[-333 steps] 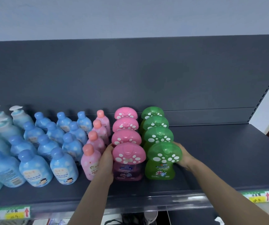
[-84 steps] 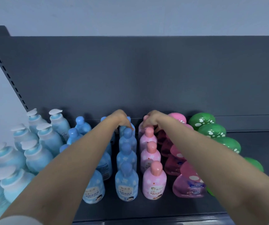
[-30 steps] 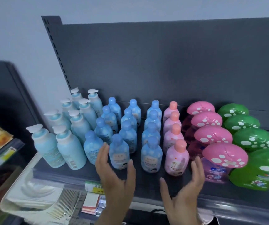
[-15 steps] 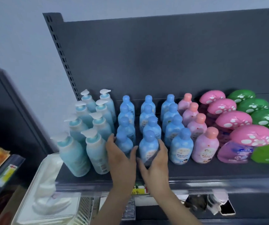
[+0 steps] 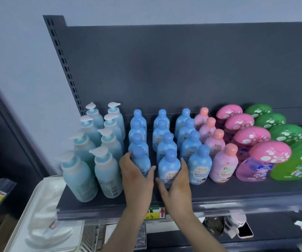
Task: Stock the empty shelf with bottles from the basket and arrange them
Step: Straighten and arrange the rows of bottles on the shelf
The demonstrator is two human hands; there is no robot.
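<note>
Here, two round-capped blue plastic bottles (image 5: 169, 167) front their rows on the dark grey metal shelf (image 5: 219, 190); your left hand (image 5: 137, 176) cups one, your right hand (image 5: 176, 180) wraps the other. Stocking looks finished; next, likely nudge both fronts level.

Light is soft and even, coming from above and in front. The dark back panel (image 5: 183, 70) is matte, with a faint paler patch near its middle. Small highlights glint on the pink caps (image 5: 252, 137) and green caps (image 5: 286, 133) at 3 o'clock. Short soft shadows sit under the bottles on the shelf (image 5: 237, 190). Wide-angle distortion leans the upright (image 5: 62, 60) at 10 o'clock. Motion blur smears the edges: the pump bottles (image 5: 81, 171) at 9 o'clock, the shelf lip and clutter at 5 o'clock. The centre is sharper.
</note>
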